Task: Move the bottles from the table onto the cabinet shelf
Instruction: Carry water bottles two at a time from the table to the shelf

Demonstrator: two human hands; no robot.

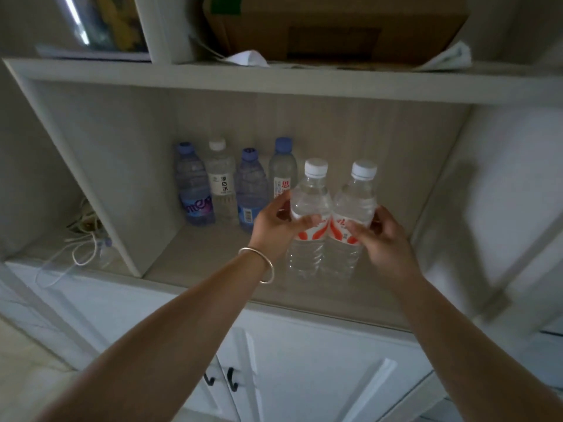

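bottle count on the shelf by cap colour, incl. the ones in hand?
Blue caps: 3
White caps: 3, one in the back row, one held by the left hand, one by the right hand
Total: 6

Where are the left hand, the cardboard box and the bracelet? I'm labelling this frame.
left hand (pixel 274 222), head view, on the back of the hand beside the bottle.
cardboard box (pixel 335 25), head view, on its front face, upper shelf.
bracelet (pixel 269 269), head view, on the band at the left wrist.
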